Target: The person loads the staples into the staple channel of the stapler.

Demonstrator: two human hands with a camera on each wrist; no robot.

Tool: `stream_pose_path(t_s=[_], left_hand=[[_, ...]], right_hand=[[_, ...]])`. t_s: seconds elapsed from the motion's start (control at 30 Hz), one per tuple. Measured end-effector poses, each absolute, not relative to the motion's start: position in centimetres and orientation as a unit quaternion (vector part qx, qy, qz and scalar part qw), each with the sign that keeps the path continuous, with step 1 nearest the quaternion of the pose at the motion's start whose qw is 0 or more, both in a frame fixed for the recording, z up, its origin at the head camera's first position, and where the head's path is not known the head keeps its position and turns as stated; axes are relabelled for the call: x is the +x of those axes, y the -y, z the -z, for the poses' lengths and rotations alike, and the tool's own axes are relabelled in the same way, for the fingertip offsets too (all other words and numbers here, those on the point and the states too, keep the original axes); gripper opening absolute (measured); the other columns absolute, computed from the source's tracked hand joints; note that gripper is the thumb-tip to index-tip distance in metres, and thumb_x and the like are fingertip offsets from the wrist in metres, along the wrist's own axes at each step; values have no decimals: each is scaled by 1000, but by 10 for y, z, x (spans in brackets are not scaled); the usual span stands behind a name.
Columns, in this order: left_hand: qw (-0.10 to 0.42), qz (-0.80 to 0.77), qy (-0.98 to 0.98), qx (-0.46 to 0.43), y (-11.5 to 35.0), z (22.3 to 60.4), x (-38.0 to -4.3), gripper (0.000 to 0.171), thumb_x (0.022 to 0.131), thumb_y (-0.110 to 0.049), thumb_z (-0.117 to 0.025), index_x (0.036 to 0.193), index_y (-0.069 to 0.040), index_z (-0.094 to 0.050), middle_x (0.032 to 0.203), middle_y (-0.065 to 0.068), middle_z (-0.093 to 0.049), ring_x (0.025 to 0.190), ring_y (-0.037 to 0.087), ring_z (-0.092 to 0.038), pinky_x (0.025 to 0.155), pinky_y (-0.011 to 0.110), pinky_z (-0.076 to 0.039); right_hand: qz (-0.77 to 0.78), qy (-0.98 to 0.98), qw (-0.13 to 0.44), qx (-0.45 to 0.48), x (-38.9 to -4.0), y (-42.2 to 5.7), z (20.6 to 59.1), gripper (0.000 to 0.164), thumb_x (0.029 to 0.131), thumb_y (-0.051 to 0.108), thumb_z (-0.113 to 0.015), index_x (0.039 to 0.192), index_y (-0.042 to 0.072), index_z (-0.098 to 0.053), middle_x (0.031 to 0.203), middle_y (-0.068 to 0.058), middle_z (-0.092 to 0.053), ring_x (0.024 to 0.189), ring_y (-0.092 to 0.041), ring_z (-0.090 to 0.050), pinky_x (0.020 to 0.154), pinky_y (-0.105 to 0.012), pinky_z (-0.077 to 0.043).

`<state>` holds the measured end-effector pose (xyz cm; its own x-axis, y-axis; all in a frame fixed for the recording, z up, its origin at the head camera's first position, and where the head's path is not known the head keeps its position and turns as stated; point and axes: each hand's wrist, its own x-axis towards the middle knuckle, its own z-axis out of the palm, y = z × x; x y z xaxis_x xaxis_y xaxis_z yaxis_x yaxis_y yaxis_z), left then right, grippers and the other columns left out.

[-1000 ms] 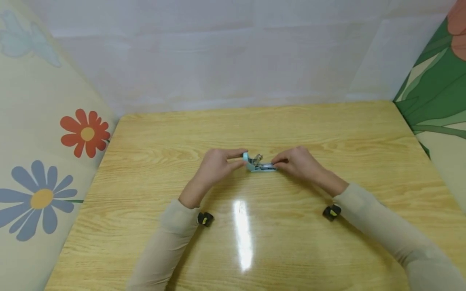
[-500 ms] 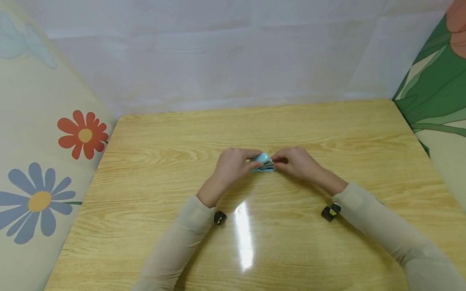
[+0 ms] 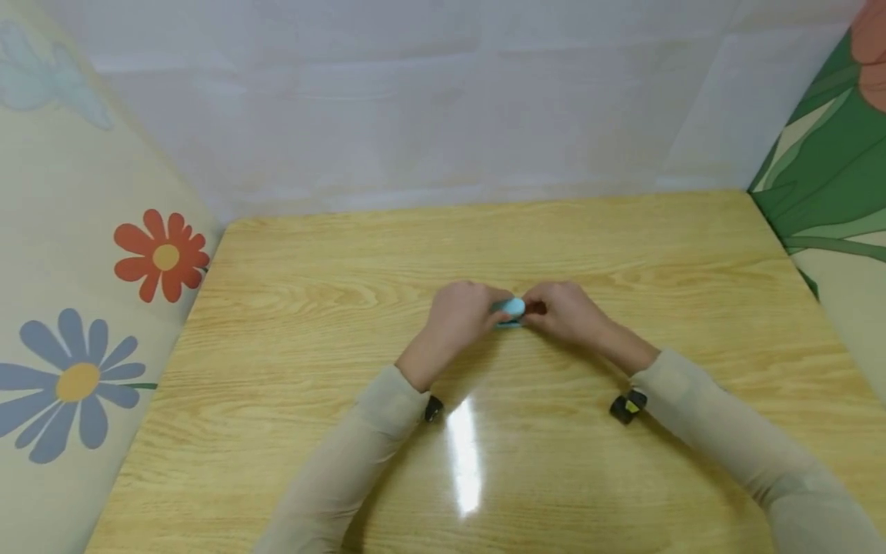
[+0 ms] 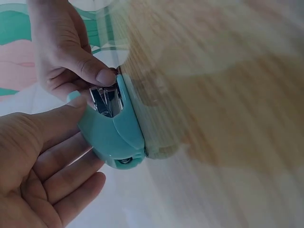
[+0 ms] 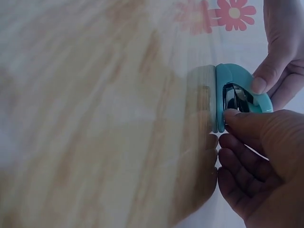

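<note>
A small light-blue stapler (image 3: 514,307) sits on the table between both hands, its base along the tabletop. The left hand (image 3: 458,314) grips its rounded upper arm, thumb on one side and fingers on the other, as the left wrist view shows. Metal parts (image 4: 107,100) show in the gap between the upper arm and the base. At the front end, the right hand (image 3: 564,309) pinches the base; its thumb (image 5: 240,121) lies beside the metal parts, and its fingertips are partly hidden.
The glossy wood-grain table (image 3: 332,269) reflects a bright strip of light. A white sheet (image 3: 415,115) hangs behind it, and flower-printed panels (image 3: 83,308) stand at the sides. Dark wrist cameras (image 3: 627,406) sit below the sleeves.
The left hand has moved right, swinging the stapler's upper arm from raised back down over the metal parts and base. The right hand has stayed nearly in place at the front end.
</note>
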<state>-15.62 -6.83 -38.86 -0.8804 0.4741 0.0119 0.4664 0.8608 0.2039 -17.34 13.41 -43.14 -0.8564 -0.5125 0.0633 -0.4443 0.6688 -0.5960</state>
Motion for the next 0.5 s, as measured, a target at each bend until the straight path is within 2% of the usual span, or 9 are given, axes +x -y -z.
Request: stream_pose_path(t_s=[0.33, 0.5], left_hand=[[49, -68, -963, 257, 59, 385, -157, 25, 96, -43, -66, 114, -30, -78, 97, 0, -79, 86, 22, -72, 70, 40, -59], [38, -109, -963, 242, 66, 391, -156, 26, 93, -41, -72, 115, -29, -78, 105, 1, -79, 87, 23, -72, 68, 39, -58]], right_hand=[[313, -913, 50, -256, -172, -133, 431, 17, 86, 16, -81, 100, 7, -78, 94, -6, -78, 87, -20, -72, 82, -39, -58], [315, -913, 58, -251, -169, -133, 431, 17, 88, 18, -80, 102, 8, -78, 96, -6, -78, 89, -20, -72, 84, -40, -58]])
